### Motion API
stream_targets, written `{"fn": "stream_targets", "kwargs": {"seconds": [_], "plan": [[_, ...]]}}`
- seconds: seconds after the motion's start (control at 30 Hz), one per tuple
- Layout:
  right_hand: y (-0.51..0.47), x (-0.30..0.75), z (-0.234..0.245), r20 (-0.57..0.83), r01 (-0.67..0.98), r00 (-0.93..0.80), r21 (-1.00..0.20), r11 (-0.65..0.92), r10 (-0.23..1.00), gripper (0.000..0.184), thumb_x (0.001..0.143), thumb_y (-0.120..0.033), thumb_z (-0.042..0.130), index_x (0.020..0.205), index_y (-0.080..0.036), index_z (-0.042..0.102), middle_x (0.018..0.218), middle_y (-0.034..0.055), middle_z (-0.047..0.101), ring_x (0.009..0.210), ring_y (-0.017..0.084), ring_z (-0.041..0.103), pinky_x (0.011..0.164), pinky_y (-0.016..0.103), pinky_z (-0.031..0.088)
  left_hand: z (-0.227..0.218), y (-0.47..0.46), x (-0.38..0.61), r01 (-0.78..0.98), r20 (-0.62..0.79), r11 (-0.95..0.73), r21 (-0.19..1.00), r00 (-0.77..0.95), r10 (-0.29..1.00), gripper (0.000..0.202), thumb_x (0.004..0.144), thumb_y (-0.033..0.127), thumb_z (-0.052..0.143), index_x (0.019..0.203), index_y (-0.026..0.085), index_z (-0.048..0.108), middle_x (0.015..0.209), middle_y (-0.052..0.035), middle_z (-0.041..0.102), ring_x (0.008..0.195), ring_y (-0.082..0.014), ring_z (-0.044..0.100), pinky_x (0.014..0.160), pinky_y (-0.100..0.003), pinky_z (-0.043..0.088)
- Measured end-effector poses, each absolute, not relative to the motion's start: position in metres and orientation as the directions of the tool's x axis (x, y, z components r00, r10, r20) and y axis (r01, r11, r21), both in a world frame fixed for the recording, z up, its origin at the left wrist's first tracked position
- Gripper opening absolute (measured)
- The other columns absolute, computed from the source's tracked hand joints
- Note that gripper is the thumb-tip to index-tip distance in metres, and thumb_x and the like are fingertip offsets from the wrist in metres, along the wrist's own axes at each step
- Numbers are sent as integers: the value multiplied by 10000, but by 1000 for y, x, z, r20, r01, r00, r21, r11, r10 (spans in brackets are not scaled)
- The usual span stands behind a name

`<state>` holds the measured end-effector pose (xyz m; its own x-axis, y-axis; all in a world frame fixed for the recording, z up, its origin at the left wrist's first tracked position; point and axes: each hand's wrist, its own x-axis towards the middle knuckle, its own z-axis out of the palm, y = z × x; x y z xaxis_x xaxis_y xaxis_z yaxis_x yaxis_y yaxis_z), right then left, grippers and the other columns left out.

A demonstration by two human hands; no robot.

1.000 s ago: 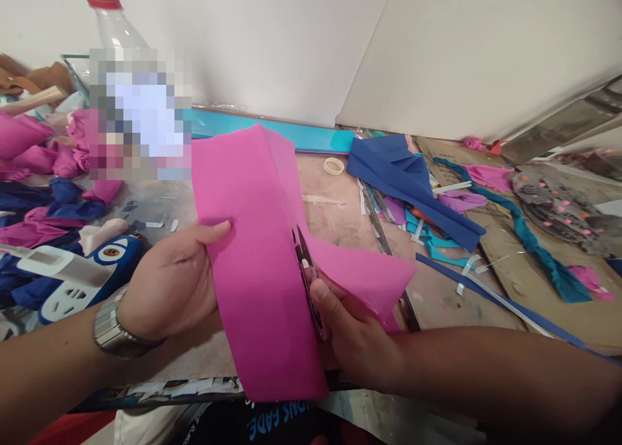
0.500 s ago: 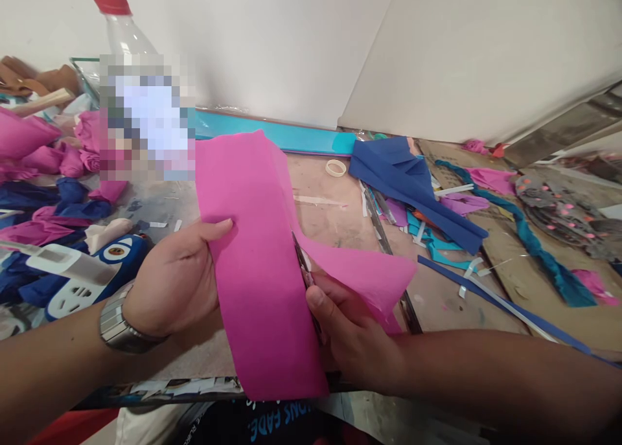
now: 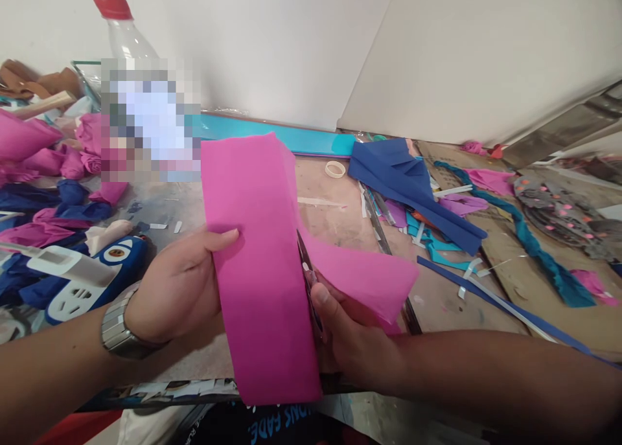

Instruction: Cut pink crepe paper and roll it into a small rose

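Observation:
A wide strip of pink crepe paper (image 3: 260, 270) hangs upright before me over the table's front edge. My left hand (image 3: 182, 286) grips its left side, thumb on the near face and the other fingers hidden behind. At the strip's right edge, my right hand (image 3: 352, 331) is closed round a pair of scissors (image 3: 308, 273); the handles are mostly covered by the fingers. The blades lie along the paper's edge. A lighter pink flap (image 3: 362, 273) of the paper bends away to the right, behind the scissors and the right hand.
To the left are a blue-and-white power strip (image 3: 104, 276) with a plugged-in white charger, and pink and blue crumpled pieces (image 3: 53, 192). A red-capped bottle (image 3: 131, 40) stands behind. Blue folded material (image 3: 393, 173), a cream ring (image 3: 335, 169) and scraps lie to the right.
The pink paper and my left hand have shifted slightly right and down. The scissors have moved slightly right with the right hand, and their blades appear a little farther apart.

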<state>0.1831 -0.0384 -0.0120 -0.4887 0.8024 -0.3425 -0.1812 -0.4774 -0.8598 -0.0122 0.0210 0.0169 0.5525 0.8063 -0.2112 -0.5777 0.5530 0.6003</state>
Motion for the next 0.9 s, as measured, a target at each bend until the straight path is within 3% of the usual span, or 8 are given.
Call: {"fn": "stream_targets", "kwargs": {"seconds": [0.1,0.27,0.47,0.63,0.73,0.9], "plan": [[-38,185,-14,-420,-230,-582,-737,-636,697,587,888,-802,495,1112,-275,626,856,24,727,817,224,733,735,379,619,14,18,-12,-544,-251,555,629,534,808,310,974,243,502,1092,103,753,1103,-163,772,954,-285,750,882,-424,621],[-38,182,-15,-379,-317,-451,-778,-542,808,486,867,-744,603,912,-260,602,663,-36,604,644,166,640,684,315,586,11,17,-13,-521,-283,621,586,587,759,355,964,279,522,1189,108,737,1154,-178,766,1018,-328,747,940,-472,597],[-37,182,-11,-375,-218,-434,-838,-500,819,501,920,-758,489,945,-270,599,716,0,643,801,221,699,735,365,590,9,17,-13,-530,-271,622,576,595,757,324,955,278,541,1142,122,755,1164,-174,767,1031,-342,751,965,-489,589],[-37,181,-14,-379,-300,-519,-758,-579,766,510,883,-770,547,974,-274,622,784,5,681,861,223,707,796,381,601,9,16,-10,-540,-254,610,580,593,765,324,954,287,551,1175,140,739,1160,-160,769,1047,-353,744,960,-508,589],[-36,178,-16,-339,-320,-508,-779,-539,792,520,888,-756,555,1046,-270,649,887,33,720,953,233,702,836,378,594,11,17,-7,-558,-263,542,629,503,823,332,959,291,576,1236,161,703,1107,-141,782,987,-340,757,917,-503,608],[-35,178,-18,-269,-309,-478,-840,-446,836,416,938,-668,568,1107,-294,637,792,-20,679,751,164,664,724,293,558,16,21,-2,-554,-302,394,733,255,919,404,943,238,628,1343,184,617,1039,-110,789,870,-286,767,827,-451,640]]}}
